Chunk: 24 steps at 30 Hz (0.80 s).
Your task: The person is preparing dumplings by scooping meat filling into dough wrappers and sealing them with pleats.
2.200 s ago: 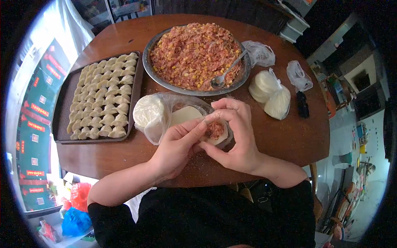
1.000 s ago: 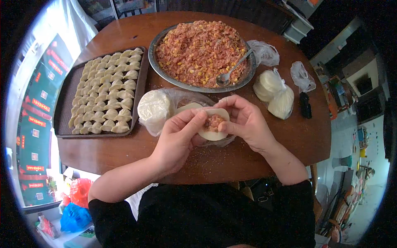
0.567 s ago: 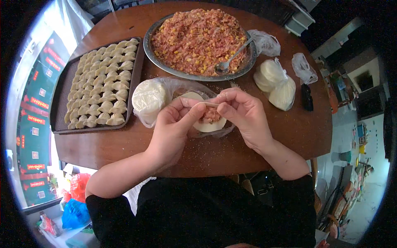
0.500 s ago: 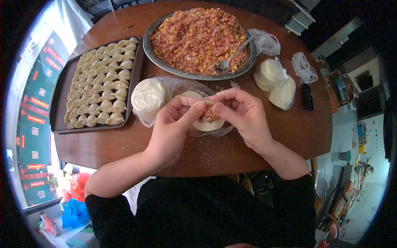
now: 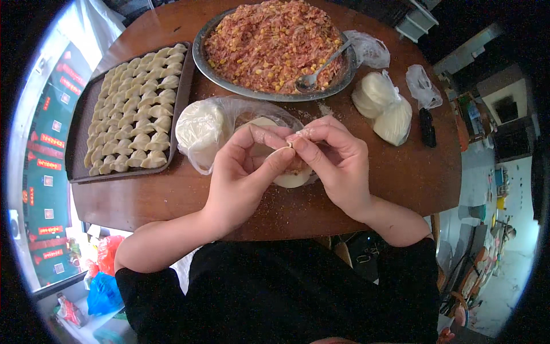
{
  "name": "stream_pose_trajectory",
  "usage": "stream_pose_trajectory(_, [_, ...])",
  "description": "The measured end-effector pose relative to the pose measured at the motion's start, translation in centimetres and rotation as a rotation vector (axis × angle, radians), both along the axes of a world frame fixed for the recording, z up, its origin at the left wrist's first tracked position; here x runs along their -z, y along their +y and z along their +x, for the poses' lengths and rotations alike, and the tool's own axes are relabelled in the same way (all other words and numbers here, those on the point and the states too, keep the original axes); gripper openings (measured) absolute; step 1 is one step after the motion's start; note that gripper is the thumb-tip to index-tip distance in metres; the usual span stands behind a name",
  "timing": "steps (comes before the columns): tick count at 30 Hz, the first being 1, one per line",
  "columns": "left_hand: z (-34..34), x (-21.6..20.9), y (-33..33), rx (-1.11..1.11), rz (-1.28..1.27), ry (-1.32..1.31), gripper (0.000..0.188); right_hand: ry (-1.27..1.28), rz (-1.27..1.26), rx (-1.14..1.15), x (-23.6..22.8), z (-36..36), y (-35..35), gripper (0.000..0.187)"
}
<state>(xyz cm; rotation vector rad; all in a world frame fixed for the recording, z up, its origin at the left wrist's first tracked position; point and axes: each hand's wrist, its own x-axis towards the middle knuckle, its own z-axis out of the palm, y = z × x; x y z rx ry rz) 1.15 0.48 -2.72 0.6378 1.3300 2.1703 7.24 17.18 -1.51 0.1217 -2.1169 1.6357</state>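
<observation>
The left hand point(image 5: 238, 180) and right hand point(image 5: 346, 172), tips together, clamp the far edge of a round white dough wrapper point(image 5: 291, 180) above the brown wooden surface point(image 5: 172, 203). Its pink filling point(image 5: 301, 165) shows less than a second ago, suggesting that pinching has advanced.

Seen from above: a left hand point(image 5: 240, 180) and a right hand point(image 5: 345, 175) pinch the far edge of a filled dough wrapper point(image 5: 293, 180) over a brown wooden worktop point(image 5: 263, 223). Beyond them, a metal basin point(image 5: 224, 79) is heaped with pink mince and yellow corn point(image 5: 269, 46), a spoon point(image 5: 306, 83) resting in it. At left, a dark tray point(image 5: 82, 137) holds rows of dumplings point(image 5: 137, 109).
</observation>
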Motion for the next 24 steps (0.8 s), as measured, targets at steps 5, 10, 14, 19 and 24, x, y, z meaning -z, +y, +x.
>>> stream_pose_trajectory(5, [-0.3,0.7,0.2,-0.035,0.051,0.044,0.017,-0.018,-0.047,-0.092,0.3,0.0,0.3,0.008])
stream_pose_trajectory(10, [0.2,-0.1,0.4,-0.06,0.048,0.032,0.019,0.017,0.073,-0.161,-0.3,-0.1,1.0,0.009])
stream_pose_trajectory(14, [-0.2,-0.2,0.4,-0.047,0.011,0.038,0.017,-0.077,-0.124,-0.188,-1.6,0.4,0.8,0.01])
stream_pose_trajectory(19, [-0.4,0.6,0.3,-0.031,0.052,0.019,0.013,-0.188,-0.162,-0.122,-0.7,0.0,1.5,0.011])
stream_pose_trajectory(24, [0.0,0.4,0.4,-0.016,-0.006,0.111,0.011,-0.107,-0.142,-0.013,-0.7,0.3,0.8,0.01])
